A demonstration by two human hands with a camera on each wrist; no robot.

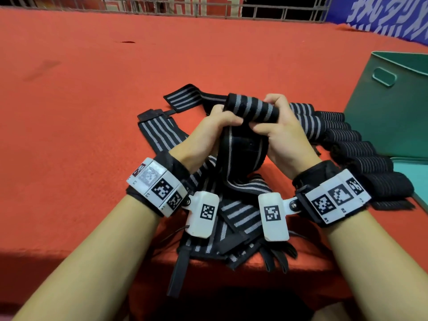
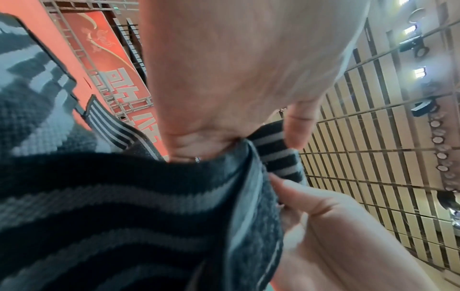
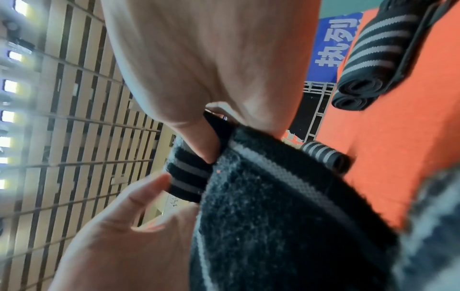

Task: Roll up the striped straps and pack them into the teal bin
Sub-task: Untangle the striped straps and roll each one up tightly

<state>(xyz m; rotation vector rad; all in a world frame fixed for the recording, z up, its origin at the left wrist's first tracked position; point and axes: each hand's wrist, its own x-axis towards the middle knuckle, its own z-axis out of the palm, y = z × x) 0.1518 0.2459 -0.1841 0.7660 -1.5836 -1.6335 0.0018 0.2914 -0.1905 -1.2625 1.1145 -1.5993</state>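
I hold a black strap with grey stripes (image 1: 253, 107) above the red table, partly wound into a roll. My left hand (image 1: 221, 120) grips the roll's left end and my right hand (image 1: 275, 119) grips its right end. The strap's loose tail (image 1: 240, 154) hangs down between my wrists. In the left wrist view the roll (image 2: 276, 155) shows between both hands' fingers; in the right wrist view the roll (image 3: 186, 177) sits above the tail (image 3: 273, 216). The teal bin (image 1: 393, 107) stands at the right. Several rolled straps (image 1: 342, 140) lie in a row beside it.
A pile of unrolled striped straps (image 1: 231, 218) lies under my wrists and hangs over the table's near edge. More flat straps (image 1: 183, 96) spread behind my left hand. A teal lid (image 1: 414, 177) lies at the right edge. Red cloth (image 1: 81, 100) covers the table's left.
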